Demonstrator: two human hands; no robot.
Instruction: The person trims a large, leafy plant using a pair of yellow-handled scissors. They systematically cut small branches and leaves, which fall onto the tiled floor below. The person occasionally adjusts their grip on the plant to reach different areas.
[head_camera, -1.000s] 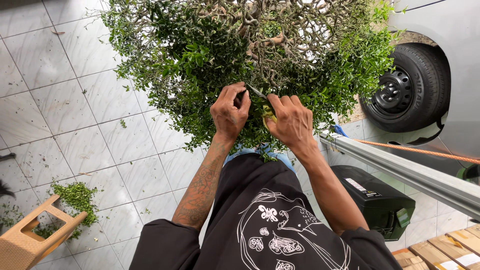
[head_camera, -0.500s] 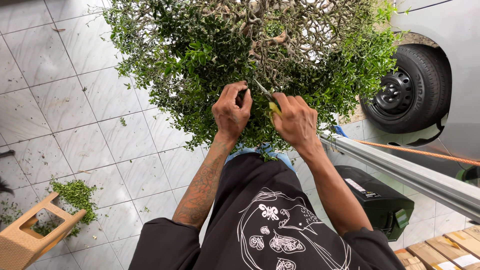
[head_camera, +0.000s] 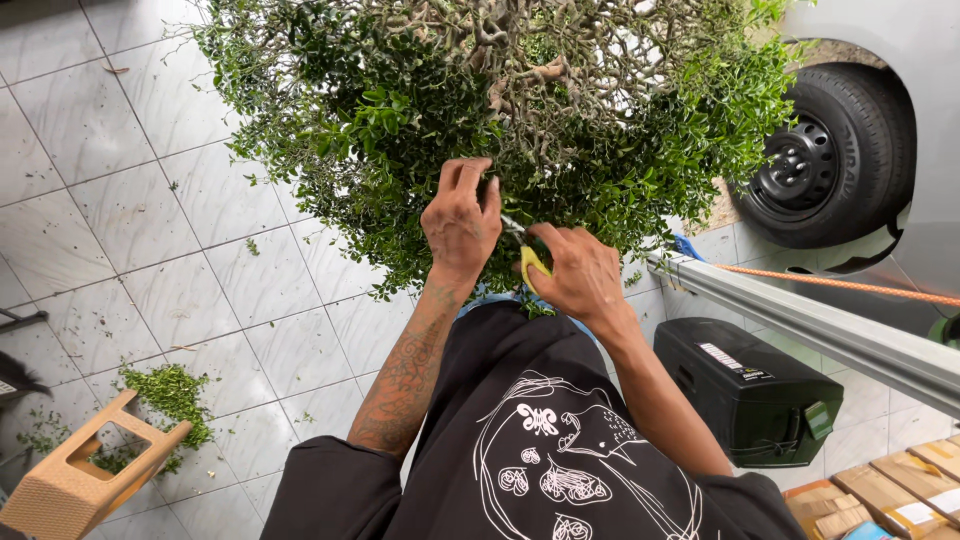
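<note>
Small shears are worked at the near edge of a leafy shrub, both hands raised into the foliage.

The yellow-handled shears (head_camera: 530, 255) are held in the right hand (head_camera: 580, 275), whose fingers are clamped round the handle; the long axis runs up and to the left, the thin blades pointing towards the left hand (head_camera: 460, 220) and into the shrub (head_camera: 400, 110). The left hand's fingers are closed together on a small twig among the leaves — just beside the blade tips. Cut leaves (head_camera: 170, 395) are piled on the tiled floor (head_camera: 110, 210) near a wooden stool (head_camera: 80, 475); a black case (head_camera: 745, 390) is set at the right — below a car wheel (head_camera: 825, 165).
</note>
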